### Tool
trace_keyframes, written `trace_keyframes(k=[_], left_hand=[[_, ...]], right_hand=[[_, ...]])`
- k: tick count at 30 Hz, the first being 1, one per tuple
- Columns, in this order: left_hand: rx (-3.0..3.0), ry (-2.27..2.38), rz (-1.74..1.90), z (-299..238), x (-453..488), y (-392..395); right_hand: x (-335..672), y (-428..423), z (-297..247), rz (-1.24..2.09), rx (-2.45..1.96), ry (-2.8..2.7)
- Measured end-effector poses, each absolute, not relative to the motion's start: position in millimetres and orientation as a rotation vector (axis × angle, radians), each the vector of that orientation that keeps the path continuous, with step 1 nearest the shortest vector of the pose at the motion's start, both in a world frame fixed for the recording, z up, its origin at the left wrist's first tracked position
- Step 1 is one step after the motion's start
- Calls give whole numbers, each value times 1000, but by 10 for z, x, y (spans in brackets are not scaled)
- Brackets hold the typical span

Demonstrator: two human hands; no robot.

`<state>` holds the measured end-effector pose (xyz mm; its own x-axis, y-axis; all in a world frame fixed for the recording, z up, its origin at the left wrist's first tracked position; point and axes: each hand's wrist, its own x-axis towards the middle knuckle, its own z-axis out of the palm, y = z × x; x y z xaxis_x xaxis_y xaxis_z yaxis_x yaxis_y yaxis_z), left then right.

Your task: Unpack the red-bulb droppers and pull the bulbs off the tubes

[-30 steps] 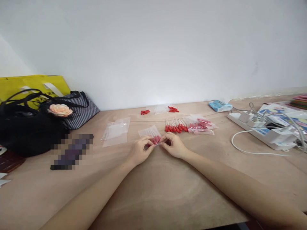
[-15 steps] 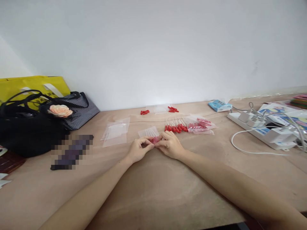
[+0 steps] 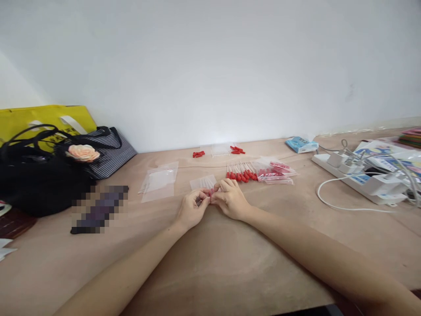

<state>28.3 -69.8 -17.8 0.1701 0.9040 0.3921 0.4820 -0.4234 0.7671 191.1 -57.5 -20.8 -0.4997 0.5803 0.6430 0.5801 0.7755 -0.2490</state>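
Note:
My left hand [image 3: 192, 208] and my right hand [image 3: 230, 199] meet at the middle of the wooden table [image 3: 210, 272]. Both pinch the near edge of a small clear plastic bag [image 3: 203, 182] that holds red-tipped droppers. The fingers of both hands are closed on the bag's opening. Just beyond my right hand lies a row of loose red-tipped droppers [image 3: 241, 173]. To their right are filled clear bags [image 3: 275, 172]. Empty clear bags [image 3: 159, 180] lie to the left of my hands.
A black handbag [image 3: 36, 180], a striped bag [image 3: 108, 151] and a yellow bag [image 3: 46, 118] stand at the left. A blurred dark object [image 3: 98, 208] lies near them. A white power strip [image 3: 358, 180] with cables sits at the right. Red caps [image 3: 199, 153] lie by the wall.
My two hands have drawn closer together along the bag's near edge, and my right hand has slid left over the bag's red contents.

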Motion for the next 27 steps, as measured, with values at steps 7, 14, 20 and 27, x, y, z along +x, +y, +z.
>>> trace_keyframes(k=[7, 14, 20, 27], left_hand=[[1972, 1435, 1277, -206, 234, -666], [1968, 1529, 1462, -195, 172, -604], [2231, 1335, 1265, -48, 240, -828], [2332, 1261, 1056, 4, 55, -708]], right_hand=[[1808, -603, -211, -8, -820, -2285], [1963, -642, -190, 153, -940, -2246], [2045, -591, -171, 414, -1004, -2186], [2072, -482, -234, 549, -1127, -2103]])
